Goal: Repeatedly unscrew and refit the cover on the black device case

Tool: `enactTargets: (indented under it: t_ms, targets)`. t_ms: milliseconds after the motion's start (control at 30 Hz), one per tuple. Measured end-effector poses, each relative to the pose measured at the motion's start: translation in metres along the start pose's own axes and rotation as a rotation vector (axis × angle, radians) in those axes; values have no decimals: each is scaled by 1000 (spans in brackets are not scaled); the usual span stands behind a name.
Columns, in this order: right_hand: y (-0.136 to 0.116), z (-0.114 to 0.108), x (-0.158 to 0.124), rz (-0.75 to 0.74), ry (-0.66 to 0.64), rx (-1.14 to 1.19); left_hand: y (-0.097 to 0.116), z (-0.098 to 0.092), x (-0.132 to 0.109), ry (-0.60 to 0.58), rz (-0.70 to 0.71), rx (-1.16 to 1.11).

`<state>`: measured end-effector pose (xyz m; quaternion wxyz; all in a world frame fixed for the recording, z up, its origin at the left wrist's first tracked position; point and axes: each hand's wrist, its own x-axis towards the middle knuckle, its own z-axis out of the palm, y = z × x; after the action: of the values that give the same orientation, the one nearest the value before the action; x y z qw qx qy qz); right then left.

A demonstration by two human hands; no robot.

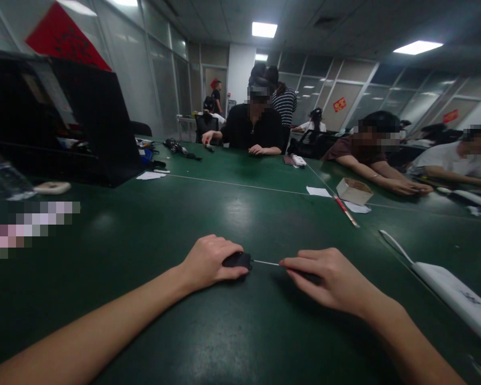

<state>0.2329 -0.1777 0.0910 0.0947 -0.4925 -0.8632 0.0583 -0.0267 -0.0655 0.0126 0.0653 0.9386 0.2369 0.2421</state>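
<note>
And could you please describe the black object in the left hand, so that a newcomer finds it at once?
On the green table, look to the near middle, at the camera wearer's left hand. It grips the small black object, toward which a thin pale rod points from the right hand. Unlike the long white object at right, this one is dark and partly covered.

I'm seeing the green tabletop [224, 331] looking smooth, catching a soft, blurred sheen. The black piece [236, 260] near the middle is showing a matt, plastic-like surface, while the thin shaft [266, 262] just right of it is gleaming pale like metal. At right, the white case [451, 291] is looking like smooth plastic; farther off, a paper slip [318, 191] is looking matt.
</note>
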Motion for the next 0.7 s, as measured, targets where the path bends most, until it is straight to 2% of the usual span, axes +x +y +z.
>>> enactTargets:
  t_ms: [267, 533, 700]
  targets:
    - [-3, 0, 0, -64, 24, 26, -1, 3, 0, 32, 4, -24]
    - [2, 1, 0, -61, 22, -9, 2, -1, 0, 9, -37, -68]
    - [2, 3, 1, -54, 48, 82, 3, 1, 1, 23, -44, -73]
